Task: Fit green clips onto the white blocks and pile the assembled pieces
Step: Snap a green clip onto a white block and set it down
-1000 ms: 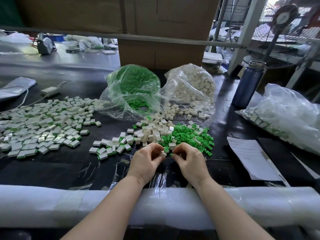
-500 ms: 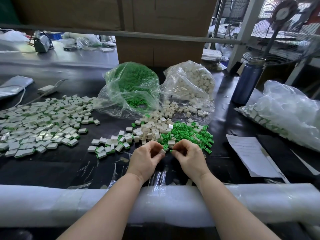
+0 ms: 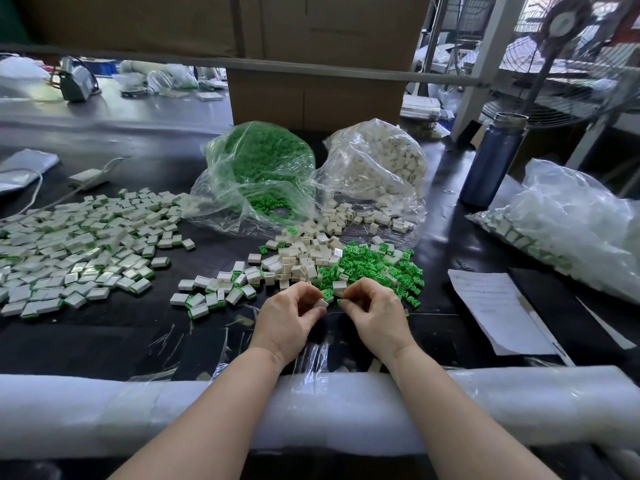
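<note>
Far left on the black worktop (image 3: 104, 341): a broad pile of assembled pieces (image 3: 79, 251), white with green edges showing. Nearer centre, a smaller cluster of assembled pieces (image 3: 214, 292), just left of the hands. Behind these, a clear bag of green clips (image 3: 259, 168) beside a clear bag of white blocks (image 3: 377, 161), each spilling toward the front: loose white blocks (image 3: 298, 258), then loose green clips (image 3: 374, 268) touching them on the right.

Left hand (image 3: 287, 317): fingers curled, pinching one white block (image 3: 322, 303) at the tips. Right hand (image 3: 374, 313): fingers curled, pinching what looks like a green clip (image 3: 340, 301), mostly hidden. The two parts close together but apparently not yet joined.

Likely step: seating clip into block. Best done by holding the block steady by its sides, open face toward the clip, lining the clip up square before pressing, then pushing straight in until flush. Skewed entry risks jamming or a clip popping out of the pinch. Afterward, off to the small cluster on the left.

Further right: a blue metal bottle (image 3: 491, 161), a written paper sheet (image 3: 495, 306), and another clear bag of pieces (image 3: 568, 226).
</note>
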### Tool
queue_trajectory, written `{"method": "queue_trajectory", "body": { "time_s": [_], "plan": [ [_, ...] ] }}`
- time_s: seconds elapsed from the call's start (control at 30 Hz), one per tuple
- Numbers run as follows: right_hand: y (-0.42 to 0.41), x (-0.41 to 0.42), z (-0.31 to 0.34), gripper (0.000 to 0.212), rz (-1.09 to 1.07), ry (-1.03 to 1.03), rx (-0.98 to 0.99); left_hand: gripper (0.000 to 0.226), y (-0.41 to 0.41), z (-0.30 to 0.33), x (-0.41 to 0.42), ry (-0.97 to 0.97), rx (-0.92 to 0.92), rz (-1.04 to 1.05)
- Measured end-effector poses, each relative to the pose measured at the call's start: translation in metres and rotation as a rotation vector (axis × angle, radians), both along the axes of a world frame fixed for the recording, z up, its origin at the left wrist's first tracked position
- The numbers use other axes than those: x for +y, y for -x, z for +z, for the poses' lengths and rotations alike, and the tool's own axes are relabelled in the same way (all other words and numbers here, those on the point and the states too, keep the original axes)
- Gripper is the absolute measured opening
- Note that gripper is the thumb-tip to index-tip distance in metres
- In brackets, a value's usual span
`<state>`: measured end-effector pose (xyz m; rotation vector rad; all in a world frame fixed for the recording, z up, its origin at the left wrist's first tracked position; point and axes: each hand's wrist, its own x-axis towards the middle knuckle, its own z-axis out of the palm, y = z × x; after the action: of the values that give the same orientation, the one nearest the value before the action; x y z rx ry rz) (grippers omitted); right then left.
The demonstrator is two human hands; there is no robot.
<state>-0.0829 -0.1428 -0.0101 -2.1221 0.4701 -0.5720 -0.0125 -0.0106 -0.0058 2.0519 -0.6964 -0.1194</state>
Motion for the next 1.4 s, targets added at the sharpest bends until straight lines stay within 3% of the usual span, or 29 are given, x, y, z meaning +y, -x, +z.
{"method": "queue_trajectory", "body": {
  "time_s": [0.3, 0.7, 1.1, 1.4],
  "plan": [
    [0.000, 0.000, 0.000, 0.015, 0.006, -0.012, -0.012, 0.014, -0.001, -0.001, 0.001, 0.020, 0.023, -0.006],
    [0.000, -0.005, 0.012, 0.016, 0.056, -0.080, -0.070, 0.011, -0.015, 0.002, -0.005, 0.064, 0.188, 0.009],
    [-0.004, -0.003, 0.005, 0.023, 0.020, -0.119, -0.189, 0.019, -0.006, -0.003, -0.012, 0.260, 0.262, -0.045],
    [0.000, 0.000, 0.006, 0.020, 0.065, -0.202, -0.220, 0.010, -0.004, -0.001, -0.008, 0.342, 0.376, -0.118]
  ]
}}
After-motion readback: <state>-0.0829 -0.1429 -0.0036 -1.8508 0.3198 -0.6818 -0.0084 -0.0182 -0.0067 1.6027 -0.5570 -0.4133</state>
